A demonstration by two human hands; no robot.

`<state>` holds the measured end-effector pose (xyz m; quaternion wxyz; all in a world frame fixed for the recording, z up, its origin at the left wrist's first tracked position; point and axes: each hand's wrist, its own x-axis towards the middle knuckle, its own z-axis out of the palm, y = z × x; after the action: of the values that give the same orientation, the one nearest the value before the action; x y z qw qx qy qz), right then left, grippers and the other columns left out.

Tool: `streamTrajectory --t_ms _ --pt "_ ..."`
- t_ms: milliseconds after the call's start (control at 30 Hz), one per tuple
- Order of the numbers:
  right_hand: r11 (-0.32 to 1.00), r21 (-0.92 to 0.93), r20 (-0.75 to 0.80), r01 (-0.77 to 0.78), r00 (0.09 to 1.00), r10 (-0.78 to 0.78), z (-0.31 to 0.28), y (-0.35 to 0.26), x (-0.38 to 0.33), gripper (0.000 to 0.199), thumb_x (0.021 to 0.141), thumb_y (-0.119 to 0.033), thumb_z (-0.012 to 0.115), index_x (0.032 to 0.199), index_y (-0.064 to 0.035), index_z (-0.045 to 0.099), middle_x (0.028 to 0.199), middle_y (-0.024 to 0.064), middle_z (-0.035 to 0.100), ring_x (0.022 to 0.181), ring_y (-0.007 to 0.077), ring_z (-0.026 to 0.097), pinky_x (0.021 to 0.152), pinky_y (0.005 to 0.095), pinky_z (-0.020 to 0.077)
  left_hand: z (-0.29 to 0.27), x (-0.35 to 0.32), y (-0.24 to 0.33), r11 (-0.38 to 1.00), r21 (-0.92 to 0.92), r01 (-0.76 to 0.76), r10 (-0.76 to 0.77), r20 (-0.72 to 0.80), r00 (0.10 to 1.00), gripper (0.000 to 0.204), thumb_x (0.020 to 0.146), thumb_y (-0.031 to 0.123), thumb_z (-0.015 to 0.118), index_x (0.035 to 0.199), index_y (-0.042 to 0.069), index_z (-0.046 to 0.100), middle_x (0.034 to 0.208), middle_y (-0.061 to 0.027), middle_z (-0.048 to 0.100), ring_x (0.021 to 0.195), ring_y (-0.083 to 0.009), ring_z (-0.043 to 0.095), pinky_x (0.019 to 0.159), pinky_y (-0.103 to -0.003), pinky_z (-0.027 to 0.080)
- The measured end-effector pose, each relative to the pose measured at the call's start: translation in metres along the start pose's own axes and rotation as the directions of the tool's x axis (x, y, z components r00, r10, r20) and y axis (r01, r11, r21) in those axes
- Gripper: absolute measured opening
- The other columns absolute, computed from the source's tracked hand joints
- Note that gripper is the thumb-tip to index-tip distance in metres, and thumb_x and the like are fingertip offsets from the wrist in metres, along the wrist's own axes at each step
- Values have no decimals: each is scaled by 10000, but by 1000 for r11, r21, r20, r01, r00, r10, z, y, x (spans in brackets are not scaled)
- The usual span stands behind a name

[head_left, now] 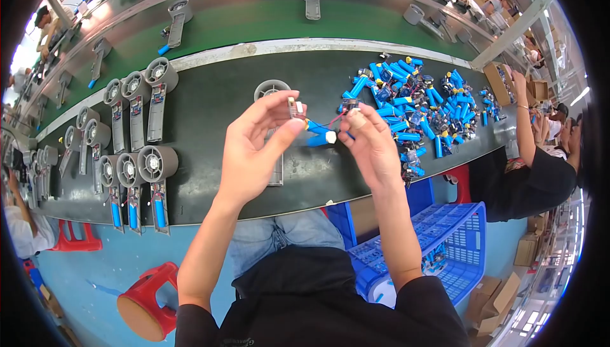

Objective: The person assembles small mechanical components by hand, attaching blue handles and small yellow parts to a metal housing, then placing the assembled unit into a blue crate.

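Observation:
My left hand (257, 150) pinches a small white part (294, 107) between thumb and fingers. My right hand (370, 145) grips a small circuit board (349, 105), with a blue battery cell (319, 133) hanging between the two hands on thin red and dark wires. Both hands are raised above a grey fan housing (272, 88) that lies on the dark bench (216, 99) and is partly hidden behind my left hand.
A heap of blue cells with boards (416, 102) lies to the right on the bench. Rows of grey fan housings (136, 150) lie to the left. A blue crate (445, 245) and a red stool (147, 299) stand below. A person in black (527, 169) sits at the right.

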<state>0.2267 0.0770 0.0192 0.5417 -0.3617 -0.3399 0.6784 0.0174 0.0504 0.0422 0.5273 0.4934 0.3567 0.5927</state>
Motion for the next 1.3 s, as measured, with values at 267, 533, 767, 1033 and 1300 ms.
streamTrajectory --t_ms 267,533,767,1033,1300 --pt "877 -288 76 385 922 -380 -1 -27 -11 185 908 -25 684 1092 -17 662 930 72 706 824 146 676 755 282 542 -9 -5 15 984 -110 -144 151 59 987 402 962 14 593 1352 -39 516 1231 -159 633 1142 -236 629 1029 -372 467" --pt "952 -304 13 39 999 -37 25 -24 -14 152 916 -82 706 1048 -19 665 969 82 730 880 176 727 779 272 586 3 -16 12 909 318 -270 158 337 928 508 845 -109 631 1339 -35 540 1264 -159 624 1174 -236 611 1060 -385 436" --pt "982 -90 -118 166 977 -176 13 -25 -12 162 946 -130 667 1084 -50 641 954 54 706 825 140 700 732 251 550 -6 -28 8 973 143 -180 161 139 977 441 936 14 573 1363 -60 494 1259 -186 618 1167 -285 618 1069 -413 431" --pt "395 -899 -45 191 856 -515 -10 -38 -3 198 903 -128 717 1059 -11 681 910 38 667 767 126 610 710 254 480 -50 -28 26 993 119 -18 37 -167 985 395 1079 231 360 1319 -46 507 906 -122 642 765 -174 645 683 -281 492" --pt "435 -690 510 579 815 -276 44 10 5 166 849 20 671 1001 -23 723 985 73 686 700 108 599 587 236 469 -29 -27 13 685 725 67 -53 -42 998 143 881 100 708 945 34 599 572 57 361 516 -31 290 462 -250 218"
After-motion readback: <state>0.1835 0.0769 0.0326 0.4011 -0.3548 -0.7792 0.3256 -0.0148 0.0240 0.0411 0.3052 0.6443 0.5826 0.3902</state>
